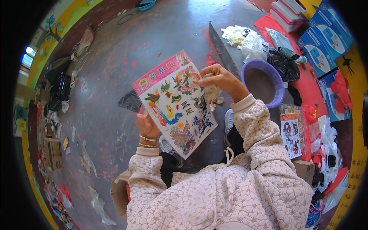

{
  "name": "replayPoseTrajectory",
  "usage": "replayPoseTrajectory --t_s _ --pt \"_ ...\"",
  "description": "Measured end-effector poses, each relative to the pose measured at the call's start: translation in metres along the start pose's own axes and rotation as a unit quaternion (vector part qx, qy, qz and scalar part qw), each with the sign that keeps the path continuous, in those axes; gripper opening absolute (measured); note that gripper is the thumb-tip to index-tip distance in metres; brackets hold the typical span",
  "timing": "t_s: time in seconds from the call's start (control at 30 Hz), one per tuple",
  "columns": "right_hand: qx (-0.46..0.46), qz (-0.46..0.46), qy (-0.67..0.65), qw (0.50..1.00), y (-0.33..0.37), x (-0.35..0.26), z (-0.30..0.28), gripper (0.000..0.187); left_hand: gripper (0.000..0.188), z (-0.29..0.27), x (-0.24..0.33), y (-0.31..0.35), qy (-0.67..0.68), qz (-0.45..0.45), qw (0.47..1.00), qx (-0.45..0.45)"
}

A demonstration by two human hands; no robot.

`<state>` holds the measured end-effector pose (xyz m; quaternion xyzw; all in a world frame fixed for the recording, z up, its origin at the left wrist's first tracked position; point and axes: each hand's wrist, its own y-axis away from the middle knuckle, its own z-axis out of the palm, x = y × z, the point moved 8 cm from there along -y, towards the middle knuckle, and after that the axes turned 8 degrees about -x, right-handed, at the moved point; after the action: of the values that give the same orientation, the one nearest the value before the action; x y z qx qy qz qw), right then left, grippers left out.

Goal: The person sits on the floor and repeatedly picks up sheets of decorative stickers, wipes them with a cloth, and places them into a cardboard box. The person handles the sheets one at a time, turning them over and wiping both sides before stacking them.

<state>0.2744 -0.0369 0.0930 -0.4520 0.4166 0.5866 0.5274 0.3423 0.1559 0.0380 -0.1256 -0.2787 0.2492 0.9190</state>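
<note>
A tattoo sticker sheet (178, 105) with a pink header and colourful bird and flower prints is held tilted in front of me. My right hand (223, 79) pinches its upper right edge, thumb on the printed face. At the lower left edge is my left hand (148, 125), wearing bracelets; its fingers are blurred and partly behind the sheet, so their grip is unclear. Just below my right hand, partly behind the sheet, shows something beige and crumpled (212, 93). Another sheet with dark dragon prints (291, 136) lies to my right.
A purple tub (281, 86) stands right of my right hand. Beyond it are a black plastic bag (284, 65), white plastic bags (245, 38) and blue boxes (321, 50). A cardboard box (119, 193) sits by my left side. Scraps and a clear wrapper (100, 207) lie on the grey floor.
</note>
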Motion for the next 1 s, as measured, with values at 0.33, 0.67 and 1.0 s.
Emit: replayPoseTrajectory --t_s 0.33,0.67,1.0 --pt "0.26 0.037 0.107 0.959 0.003 0.015 -0.057 0.021 0.05 -0.012 -0.013 -0.003 0.04 -0.052 0.983 0.172" --pt "0.153 -0.18 0.37 0.899 -0.024 -0.001 0.054 0.013 0.048 -0.012 -0.02 -0.01 0.01 -0.051 0.98 0.193" --pt "0.058 -0.208 0.298 0.93 -0.008 0.012 0.002 0.023 0.043 -0.008 -0.002 -0.012 0.045 -0.027 0.979 0.196"
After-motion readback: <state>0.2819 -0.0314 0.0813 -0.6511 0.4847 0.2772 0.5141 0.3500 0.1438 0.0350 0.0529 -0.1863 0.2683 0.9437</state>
